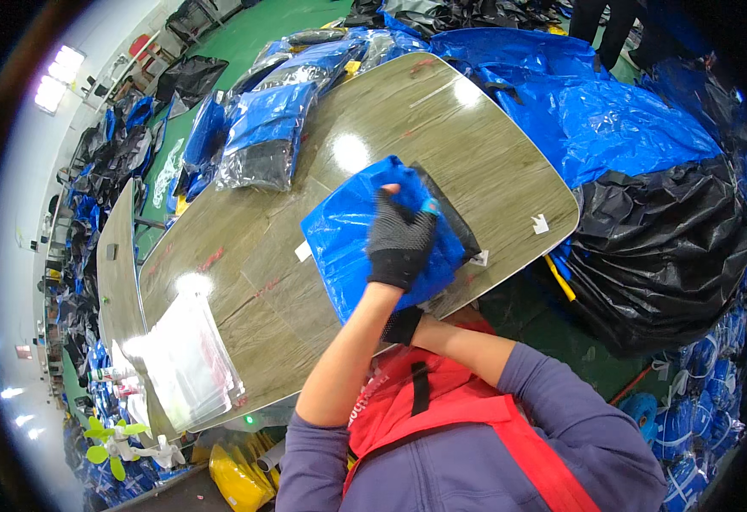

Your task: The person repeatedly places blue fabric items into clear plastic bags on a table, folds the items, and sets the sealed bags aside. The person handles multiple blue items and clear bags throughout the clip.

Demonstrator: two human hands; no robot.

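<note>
A folded blue plastic cover [348, 230] with a black part [446, 209] along its right side lies on the wood-patterned table. Across its top rests my left hand [402, 239], in a black and grey glove with bare fingertips. Motion smears its fingers, so I cannot tell whether they lie flat or pinch the plastic. Something light blue shows at one fingertip. My right hand [402, 326], in a black glove, is at the cover's near edge, crossed under my left wrist. Its fingers are hidden.
Clear plastic bags [190, 363] lie at the table's [280, 282] near left. Bagged blue and black covers [267, 136] sit at its far left edge. A large blue and black heap [647, 222] stands right. Below left are a small green-bladed fan [117, 444] and yellow packages [241, 478].
</note>
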